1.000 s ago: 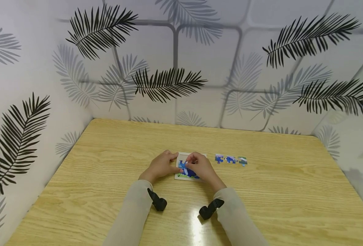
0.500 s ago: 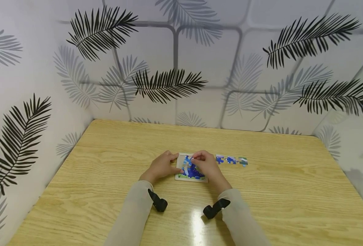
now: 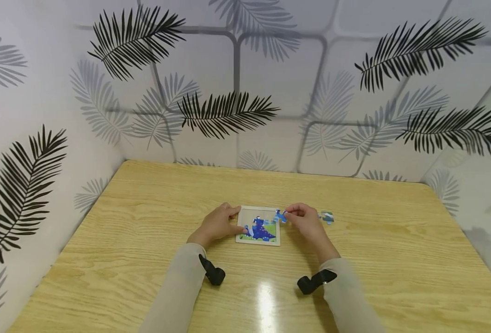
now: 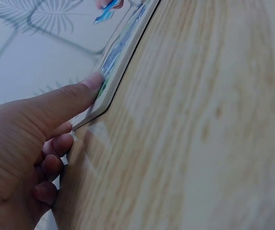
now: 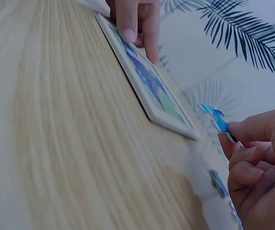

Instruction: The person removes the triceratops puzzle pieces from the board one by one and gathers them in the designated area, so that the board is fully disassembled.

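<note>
A jigsaw tray (image 3: 279, 233) with a pale frame lies on the table, its lower part filled with a blue dinosaur picture (image 3: 262, 231). My left hand (image 3: 218, 224) holds the tray at its left side, the thumb over the near-left corner and a finger at the far-left corner; in the left wrist view the other fingers curl beside the edge. Just past the tray's right edge my right hand (image 3: 308, 224) pinches a blue jigsaw piece (image 5: 217, 117) between thumb and forefinger, raised above the table. Its remaining fingers are curled in.
A loose jigsaw piece (image 3: 327, 217) lies on the wooden table (image 3: 378, 249) right of my right hand. In the right wrist view, loose pieces (image 5: 219, 183) lie below that hand, which covers some in the head view. A leaf-patterned wall (image 3: 270, 138) stands behind the table.
My right hand has moved right, from over the tray to its right edge, carrying the blue piece and uncovering more of the picture. The left hand has stayed at the tray.
</note>
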Motion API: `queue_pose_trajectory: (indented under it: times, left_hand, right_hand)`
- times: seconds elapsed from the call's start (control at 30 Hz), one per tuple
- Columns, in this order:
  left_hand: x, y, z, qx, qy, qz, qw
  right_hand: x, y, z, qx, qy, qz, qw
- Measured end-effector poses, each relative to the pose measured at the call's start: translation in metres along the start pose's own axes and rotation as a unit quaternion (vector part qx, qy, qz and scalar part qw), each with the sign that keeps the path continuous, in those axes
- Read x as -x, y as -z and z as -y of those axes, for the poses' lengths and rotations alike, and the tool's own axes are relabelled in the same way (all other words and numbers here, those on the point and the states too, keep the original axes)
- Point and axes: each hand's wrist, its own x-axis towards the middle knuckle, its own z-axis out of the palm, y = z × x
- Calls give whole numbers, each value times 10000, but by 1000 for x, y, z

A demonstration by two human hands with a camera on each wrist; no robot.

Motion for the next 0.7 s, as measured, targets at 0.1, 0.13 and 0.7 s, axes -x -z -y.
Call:
queue_pose_trajectory:
  times: [0.1, 0.13, 0.7]
  left_hand:
    - [0, 1, 0, 18, 31, 23, 10000]
    - [0, 1, 0, 25, 40, 32, 10000]
    - [0, -1, 2, 12, 47, 54, 10000]
  right_hand:
    - [2, 10, -5, 240, -4, -70, 9997]
    - [3, 13, -6, 336, 9, -76, 9994]
    - [9, 29, -22, 923, 387, -274, 9946]
